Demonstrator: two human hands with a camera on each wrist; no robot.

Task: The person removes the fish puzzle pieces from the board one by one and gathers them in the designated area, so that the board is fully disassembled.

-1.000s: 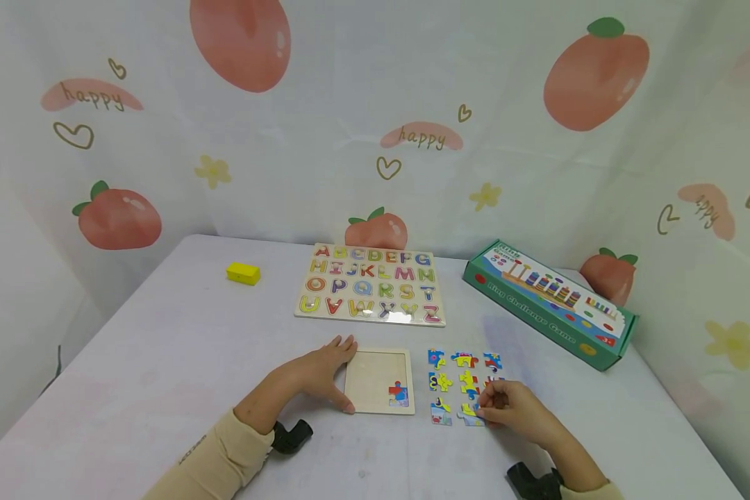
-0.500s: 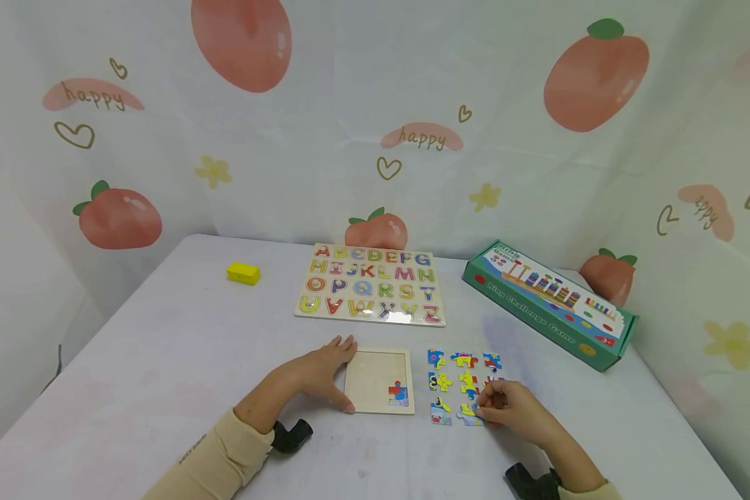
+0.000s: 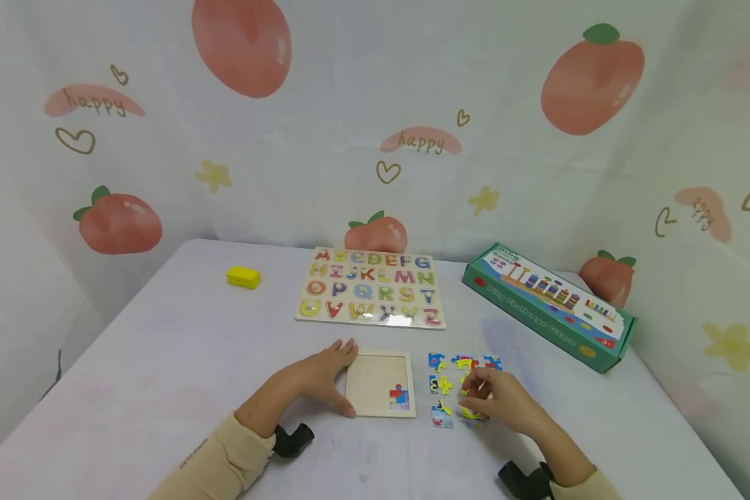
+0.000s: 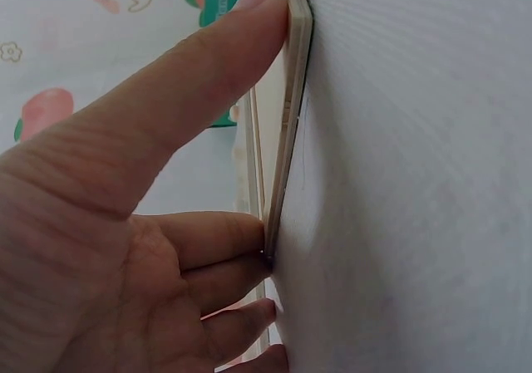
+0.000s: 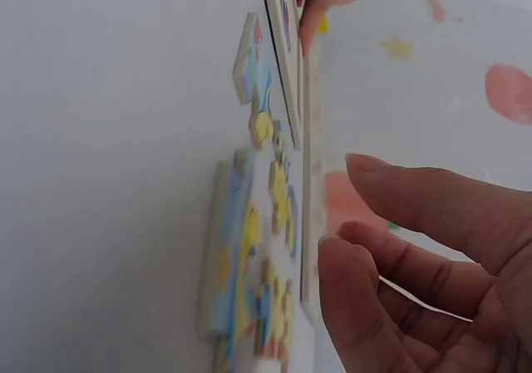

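A square wooden puzzle tray [image 3: 369, 382] lies flat, one red-and-blue jigsaw piece [image 3: 400, 397] fitted in its near right corner. My left hand [image 3: 321, 375] spans the tray's left side; in the left wrist view the thumb [image 4: 208, 70] presses one corner and fingertips touch the other. Right of the tray, loose jigsaw pieces [image 3: 442, 415] lie in rows. Over their right part hovers my right hand [image 3: 503, 401], hiding several. The right wrist view shows its thumb and forefinger apart with nothing between them, beside the jigsaw pieces [image 5: 220, 257].
An alphabet board [image 3: 371, 286] lies behind the tray. A green game box [image 3: 550, 302] sits at the back right, and a small yellow block [image 3: 244, 278] at the back left. A printed curtain [image 3: 287, 173] hangs behind the white table [image 3: 162, 361].
My right hand has risen slightly and moved left over the loose pieces, its thumb and forefinger now spread. My left hand stays on the tray. The head view has tilted up a little.
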